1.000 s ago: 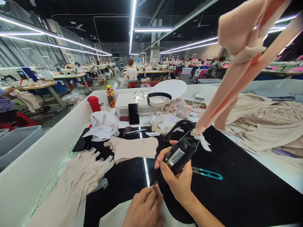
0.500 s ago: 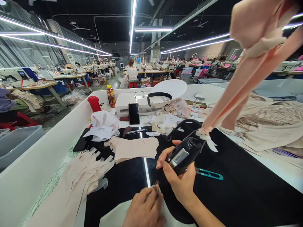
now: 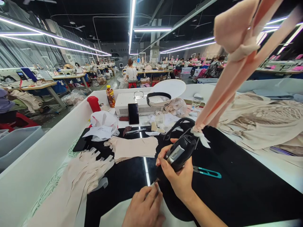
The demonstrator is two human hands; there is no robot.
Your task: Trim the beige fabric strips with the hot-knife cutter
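Note:
My right hand [image 3: 178, 171] is wrapped round a black corded handheld tool [image 3: 181, 152] with a silver plate on its side; its exact kind does not show. Knotted peach fabric strips [image 3: 216, 91] run from the tool's back end up to the top right. Just left of its lower end, my left hand [image 3: 145, 206] has its fingers closed on the pointed tip of a pale fabric piece [image 3: 115, 216] on the black work surface [image 3: 234, 192]. A small dark bit shows at the fingertips. Teal thread snips [image 3: 207, 172] lie right of my right hand.
Stacked beige fabric pieces [image 3: 134, 147] and long fabric strips [image 3: 71, 186] lie to the left. Behind stand a phone [image 3: 133, 113], a white metal box [image 3: 125, 102] and a drink bottle [image 3: 110, 96]. Beige garments [image 3: 267, 123] are heaped at right. White walls [image 3: 44, 164] edge the table.
The tool and my right hand have shifted slightly left, and the hanging peach strips have swung left. My left hand stays on the fabric tip.

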